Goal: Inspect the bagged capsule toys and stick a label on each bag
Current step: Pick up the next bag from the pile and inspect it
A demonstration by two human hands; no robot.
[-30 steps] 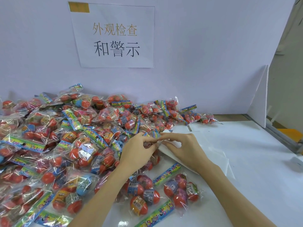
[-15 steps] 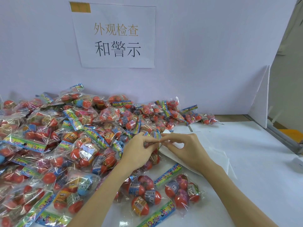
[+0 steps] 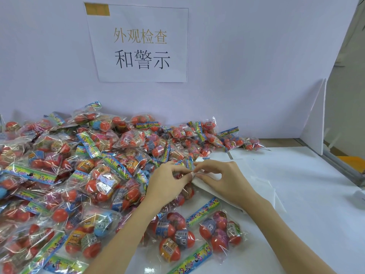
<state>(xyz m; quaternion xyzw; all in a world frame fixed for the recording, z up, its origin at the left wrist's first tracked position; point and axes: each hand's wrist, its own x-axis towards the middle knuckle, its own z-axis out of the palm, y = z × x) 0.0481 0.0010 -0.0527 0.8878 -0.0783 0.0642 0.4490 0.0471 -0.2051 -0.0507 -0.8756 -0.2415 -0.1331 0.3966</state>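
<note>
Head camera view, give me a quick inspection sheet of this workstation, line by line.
Surface: white table, bare on the right side.
Job's things: large pile of bagged capsule toys covering the left; two separate bags near the front; white label sheets under the right hand; small white label at the fingertips.
Clutter: nothing seen.
Grippers: left hand and right hand meet at the sheet edge, fingers pinching the label.
Cables: nothing seen.
Surroundings: pale back wall with a printed paper sign; white divider board on the right.
</note>
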